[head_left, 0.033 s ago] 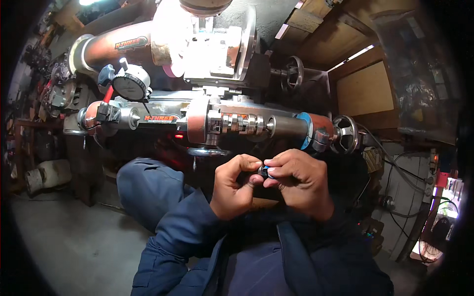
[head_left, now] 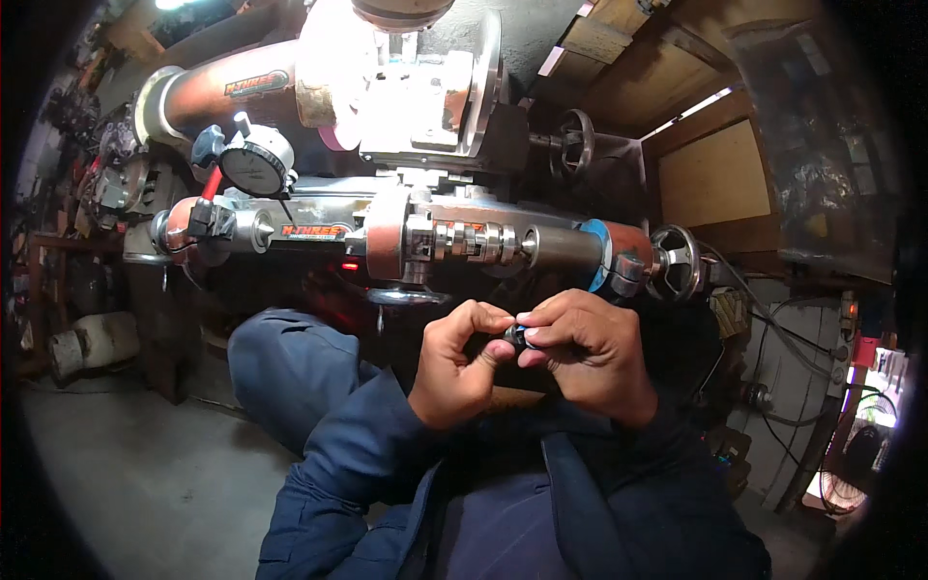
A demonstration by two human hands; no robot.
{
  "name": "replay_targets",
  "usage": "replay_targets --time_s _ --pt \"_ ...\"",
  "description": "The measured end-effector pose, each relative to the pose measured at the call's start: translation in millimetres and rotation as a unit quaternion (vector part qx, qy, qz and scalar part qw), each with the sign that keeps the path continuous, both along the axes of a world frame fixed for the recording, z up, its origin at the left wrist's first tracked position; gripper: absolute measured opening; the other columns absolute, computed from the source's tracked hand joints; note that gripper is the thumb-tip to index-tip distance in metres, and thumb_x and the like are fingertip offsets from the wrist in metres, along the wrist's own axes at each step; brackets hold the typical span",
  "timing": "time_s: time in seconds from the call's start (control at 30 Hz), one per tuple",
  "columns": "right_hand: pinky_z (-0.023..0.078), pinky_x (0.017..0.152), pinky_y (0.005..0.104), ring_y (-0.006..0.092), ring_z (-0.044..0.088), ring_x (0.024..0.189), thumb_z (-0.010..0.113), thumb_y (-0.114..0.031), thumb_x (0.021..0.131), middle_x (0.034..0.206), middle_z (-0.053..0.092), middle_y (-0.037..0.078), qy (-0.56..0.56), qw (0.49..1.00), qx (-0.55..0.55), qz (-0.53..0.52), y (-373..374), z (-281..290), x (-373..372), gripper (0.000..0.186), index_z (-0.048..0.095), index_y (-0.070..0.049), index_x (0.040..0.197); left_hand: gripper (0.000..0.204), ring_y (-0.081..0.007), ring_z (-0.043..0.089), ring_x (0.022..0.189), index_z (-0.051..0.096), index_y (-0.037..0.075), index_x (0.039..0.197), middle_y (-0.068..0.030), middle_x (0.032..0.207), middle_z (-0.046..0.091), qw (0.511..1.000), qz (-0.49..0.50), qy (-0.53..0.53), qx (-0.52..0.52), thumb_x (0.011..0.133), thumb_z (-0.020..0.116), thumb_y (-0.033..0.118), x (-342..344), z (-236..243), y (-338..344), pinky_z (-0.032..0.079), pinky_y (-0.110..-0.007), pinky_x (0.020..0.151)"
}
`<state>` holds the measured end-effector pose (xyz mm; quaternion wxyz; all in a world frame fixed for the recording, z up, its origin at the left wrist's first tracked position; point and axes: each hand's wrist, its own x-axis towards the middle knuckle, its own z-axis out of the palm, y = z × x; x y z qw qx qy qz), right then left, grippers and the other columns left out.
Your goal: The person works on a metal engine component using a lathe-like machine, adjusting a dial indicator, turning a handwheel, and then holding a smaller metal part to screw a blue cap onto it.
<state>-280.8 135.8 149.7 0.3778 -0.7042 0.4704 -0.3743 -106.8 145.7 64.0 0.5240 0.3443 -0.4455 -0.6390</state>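
Note:
My left hand (head_left: 454,362) and my right hand (head_left: 590,353) meet in front of my chest, close below the grinding machine. Between the fingertips of both is a small, dark metallic part (head_left: 515,335) with a bit of blue on it. Most of that part is covered by the fingers, so its kind is hidden. Thumb and forefinger of each hand pinch it from opposite sides. Just beyond the hands, a shiny lobed shaft (head_left: 474,242), like a short camshaft, is mounted level in the machine. Neither hand touches the shaft.
A dial gauge (head_left: 256,160) on a red-handled holder stands at the left of the machine. The grinding wheel housing (head_left: 416,101) sits brightly lit behind the shaft. Handwheels (head_left: 677,263) stick out at the right and front (head_left: 406,297). Cables hang along the right wall.
The hands shift only slightly around the small part. My left thumb is a little straighter and higher against it. The machine and the mounted shaft stay still.

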Motion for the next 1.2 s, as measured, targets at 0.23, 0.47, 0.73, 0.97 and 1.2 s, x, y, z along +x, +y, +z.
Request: replay_targets --time_s 0.23,0.47,0.73,0.97,1.2 --pt "0.06 0.071 0.0294 0.0203 0.071 0.085 0.079 0.01 0.073 0.093 0.067 0.014 -0.01 0.998 0.058 0.004 -4 -5 -3 0.023 0.067 0.002 0.09 0.011 -0.011 0.06 0.087 0.059 -0.003 0.097 -0.0085 0.095 0.065 0.992 -0.065 0.072 0.083 0.089 0.066 -0.002 -1 -3 -4 0.05 -0.024 0.078" --pt "0.06 0.068 0.029 0.0191 0.071 0.083 0.081 0.009 0.072 0.092 0.067 0.013 0.017 0.999 -0.023 -0.016 0 -2 3 0.023 0.068 0.001 0.09 0.018 -0.0117 0.062 0.086 0.06 -0.005 0.095 -0.0121 0.096 0.067 0.996 -0.008 -0.072 -0.042 0.08 0.062 -0.015 4 12 -4 0.052 -0.027 0.076" --pt "0.057 0.068 0.0296 0.0186 0.07 0.083 0.083 0.007 0.071 0.091 0.068 0.011 -0.02 0.992 0.067 0.106 -13 1 -16 0.022 0.068 0.001 0.086 0.01 -0.0107 0.059 0.089 0.059 -0.003 0.096 -0.0064 0.093 0.064 0.951 -0.17 0.171 0.195 0.09 0.067 0.0 11 -1 -3 0.047 -0.024 0.082" --pt "0.058 0.069 0.0294 0.0197 0.07 0.084 0.083 0.007 0.07 0.092 0.068 0.012 0.038 0.999 -0.001 -0.023 4 1 4 0.024 0.068 0.001 0.087 0.01 -0.0135 0.062 0.086 0.059 -0.006 0.094 -0.0119 0.093 0.067 0.991 -0.021 -0.113 -0.069 0.087 0.066 -0.005 7 13 -3 0.05 -0.026 0.08" --pt "0.059 0.071 0.0285 0.02 0.071 0.085 0.081 0.011 0.069 0.094 0.068 0.014 -0.042 0.988 0.087 0.118 -10 5 -15 0.025 0.068 0.001 0.087 0.009 -0.0122 0.061 0.081 0.059 0.002 0.099 -0.0051 0.094 0.066 0.915 -0.228 0.246 0.224 0.094 0.065 0.005 15 5 -3 0.049 -0.024 0.076"
